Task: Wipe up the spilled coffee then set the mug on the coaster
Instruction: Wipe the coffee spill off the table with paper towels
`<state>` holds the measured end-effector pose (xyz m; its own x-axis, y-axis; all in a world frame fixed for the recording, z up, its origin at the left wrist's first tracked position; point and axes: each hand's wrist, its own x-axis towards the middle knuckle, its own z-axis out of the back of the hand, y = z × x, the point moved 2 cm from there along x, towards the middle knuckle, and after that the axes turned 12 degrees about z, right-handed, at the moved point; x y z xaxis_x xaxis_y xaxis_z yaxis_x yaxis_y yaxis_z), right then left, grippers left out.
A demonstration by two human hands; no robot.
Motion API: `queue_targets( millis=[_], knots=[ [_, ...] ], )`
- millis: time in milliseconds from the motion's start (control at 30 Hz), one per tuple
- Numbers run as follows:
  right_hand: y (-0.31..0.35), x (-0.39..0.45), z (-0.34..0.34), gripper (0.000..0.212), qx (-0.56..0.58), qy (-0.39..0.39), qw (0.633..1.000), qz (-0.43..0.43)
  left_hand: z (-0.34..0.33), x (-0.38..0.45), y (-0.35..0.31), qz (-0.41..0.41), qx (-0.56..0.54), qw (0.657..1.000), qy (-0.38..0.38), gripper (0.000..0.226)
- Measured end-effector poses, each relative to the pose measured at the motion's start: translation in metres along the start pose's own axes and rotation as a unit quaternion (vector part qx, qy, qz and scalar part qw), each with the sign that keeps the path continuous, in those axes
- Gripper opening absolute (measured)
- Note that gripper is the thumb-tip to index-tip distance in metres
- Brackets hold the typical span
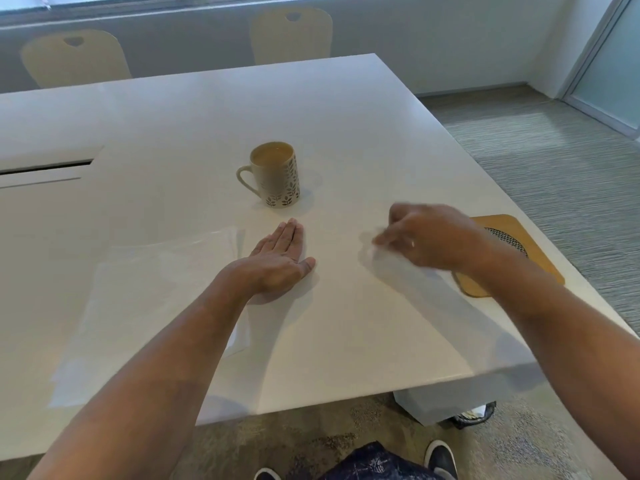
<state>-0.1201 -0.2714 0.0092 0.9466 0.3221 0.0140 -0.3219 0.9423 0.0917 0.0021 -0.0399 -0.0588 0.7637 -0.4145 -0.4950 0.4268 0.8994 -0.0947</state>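
Wiping step in hand — right hand (429, 237), blurred, pinches a thin white tissue (391, 261) near the tabletop's right edge, beside the tan square coaster (540, 261). Left hand (280, 258) lies flat, fingers straight. Leaf-patterned cream mug (275, 174) stands mid-table, off the coaster — lifting it comes next.

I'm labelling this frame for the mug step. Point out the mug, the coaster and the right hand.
mug (277, 178): head view, on its patterned side wall.
coaster (540, 268): head view, on its bare wooden edge.
right hand (433, 237): head view, on the back of the hand.
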Motion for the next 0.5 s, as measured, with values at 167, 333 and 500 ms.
queue_targets(
  millis=[167,333,500],
  knots=[
    [-0.044,0.035,0.002,0.027,0.033,-0.117,0.986,-0.115,0.001,-0.001,0.000,0.003,0.004,1.000,0.004,0.074],
    [-0.052,0.051,-0.012,0.032,0.003,-0.044,0.985,-0.164,0.001,0.000,0.000,0.004,0.005,1.000,-0.001,0.074],
    [-0.028,0.038,-0.016,0.034,0.002,-0.029,0.991,-0.127,0.001,-0.001,-0.001,0.006,0.008,1.000,-0.003,0.073]
  ],
)
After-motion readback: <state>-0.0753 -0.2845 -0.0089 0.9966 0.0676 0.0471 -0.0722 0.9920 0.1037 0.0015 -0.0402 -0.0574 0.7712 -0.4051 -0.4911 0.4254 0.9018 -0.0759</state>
